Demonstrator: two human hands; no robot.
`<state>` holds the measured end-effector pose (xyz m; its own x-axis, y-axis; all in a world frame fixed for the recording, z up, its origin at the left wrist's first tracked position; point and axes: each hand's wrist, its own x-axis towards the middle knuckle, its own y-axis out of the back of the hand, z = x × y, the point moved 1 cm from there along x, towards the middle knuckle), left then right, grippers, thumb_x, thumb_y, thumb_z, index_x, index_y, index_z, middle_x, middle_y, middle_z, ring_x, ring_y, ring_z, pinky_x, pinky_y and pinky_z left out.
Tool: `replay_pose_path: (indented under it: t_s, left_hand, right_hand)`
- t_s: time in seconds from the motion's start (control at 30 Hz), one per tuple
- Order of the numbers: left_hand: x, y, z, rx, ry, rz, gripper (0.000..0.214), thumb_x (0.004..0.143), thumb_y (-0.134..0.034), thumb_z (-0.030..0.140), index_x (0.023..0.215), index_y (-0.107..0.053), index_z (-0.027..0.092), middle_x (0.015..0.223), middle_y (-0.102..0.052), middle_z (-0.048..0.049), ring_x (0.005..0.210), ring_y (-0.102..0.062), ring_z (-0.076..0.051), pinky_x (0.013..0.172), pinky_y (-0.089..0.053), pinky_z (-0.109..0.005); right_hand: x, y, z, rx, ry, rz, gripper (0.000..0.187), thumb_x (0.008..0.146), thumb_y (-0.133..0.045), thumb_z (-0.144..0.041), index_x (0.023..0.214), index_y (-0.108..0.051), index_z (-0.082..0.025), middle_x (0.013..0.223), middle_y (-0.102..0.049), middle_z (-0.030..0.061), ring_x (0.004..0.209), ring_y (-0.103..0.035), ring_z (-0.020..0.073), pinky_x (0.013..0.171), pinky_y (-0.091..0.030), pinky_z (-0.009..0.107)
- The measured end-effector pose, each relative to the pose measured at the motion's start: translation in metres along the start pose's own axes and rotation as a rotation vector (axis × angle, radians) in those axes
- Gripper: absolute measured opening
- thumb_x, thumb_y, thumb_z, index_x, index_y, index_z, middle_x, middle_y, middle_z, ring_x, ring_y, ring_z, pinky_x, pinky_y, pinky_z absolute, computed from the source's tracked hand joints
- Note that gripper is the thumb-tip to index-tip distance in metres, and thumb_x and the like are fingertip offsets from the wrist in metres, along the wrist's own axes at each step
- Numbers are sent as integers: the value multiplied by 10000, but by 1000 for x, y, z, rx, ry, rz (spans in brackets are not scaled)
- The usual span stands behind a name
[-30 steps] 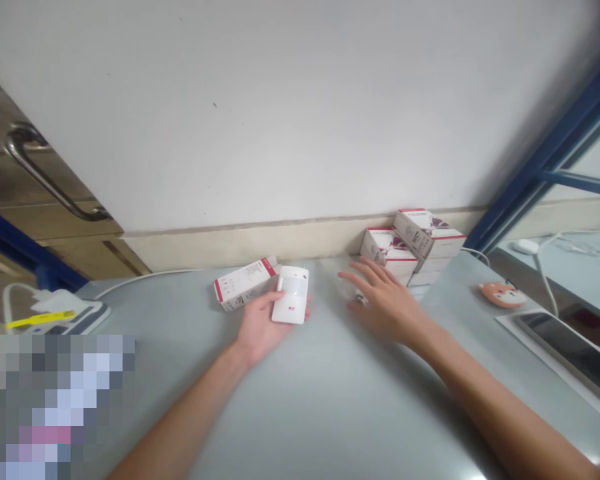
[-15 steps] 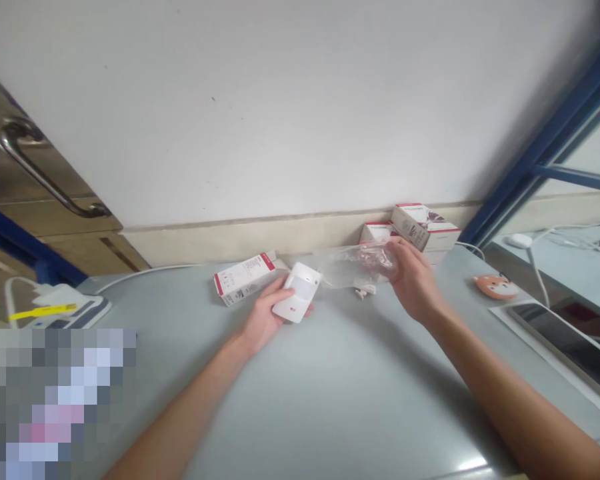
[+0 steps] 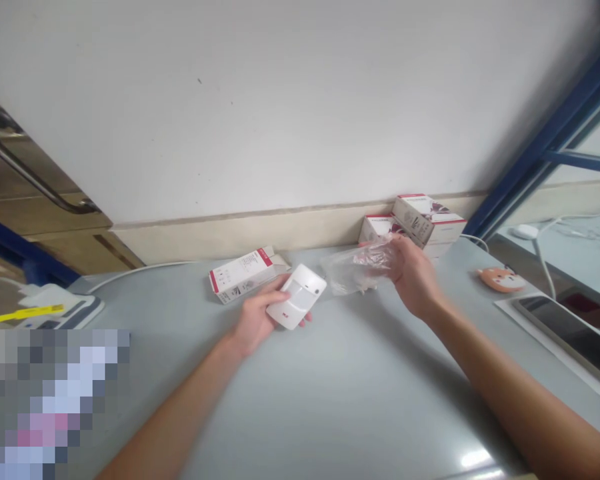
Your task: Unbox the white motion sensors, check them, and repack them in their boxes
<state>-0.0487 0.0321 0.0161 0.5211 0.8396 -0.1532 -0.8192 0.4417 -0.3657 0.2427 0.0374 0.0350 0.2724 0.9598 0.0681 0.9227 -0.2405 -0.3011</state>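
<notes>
Head view: white motion sensor [image 3: 294,308], domed lens [image 3: 303,291], in left hand [image 3: 254,324].

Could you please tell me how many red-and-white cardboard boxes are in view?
4: one box lies on the table by the left hand; three piled boxes sit against the wall behind the right hand, which may hide more.

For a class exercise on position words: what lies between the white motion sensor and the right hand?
In the head view, a clear plastic bag lies there: the right hand holds one end, and the bag reaches nearly to the white motion sensor.
</notes>
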Motion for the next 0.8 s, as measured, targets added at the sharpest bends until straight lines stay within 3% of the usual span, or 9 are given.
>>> replay_pose_path:
  t_s: [0.13, 0.33, 0.6, 0.8]
  left_hand:
    - [-2, -3, 0, 3, 28, -77, 508, 854, -651, 324, 1336, -619, 169, 1020, -763, -143, 817, -759, -319, 727, -543, -404]
    - [-5, -11, 1, 113, 61, -135, 543, 848, -672, 328, 1366, -615, 176, 1026, -761, -134, 800, -754, -294, 708, -547, -391]
    - [-10, -21, 6, 196, 110, -137, 601, 885, -696, 361, 1446, -510, 256, 1079, -763, -101, 812, -769, -276, 771, -567, -413]
    - [-8, -22, 4, 234, 160, -168, 509, 900, -689, 386, 1365, -599, 199, 1093, -757, -127, 867, -754, -278, 780, -558, -400]
  right_hand:
    - [-4, -4, 0, -31, 12, 14, 205, 911, -634, -437, 947, -673, -239, 1066, -806, 76, 954, -758, 281, 639, -632, 353]
    - [-10, -11, -7, 12, -159, -3, 240, 913, -601, -392, 959, -720, -188, 1023, -815, 107, 898, -760, 264, 688, -620, 330]
    - [-9, -5, -8, -103, -170, -95, 278, 895, -670, -456, 947, -743, -193, 1045, -816, 102, 836, -749, 251, 653, -580, 319]
    - [-9, -4, -7, -209, -132, -87, 352, 921, -647, -516, 1025, -753, -197, 1096, -797, 101, 941, -743, 275, 721, -583, 343]
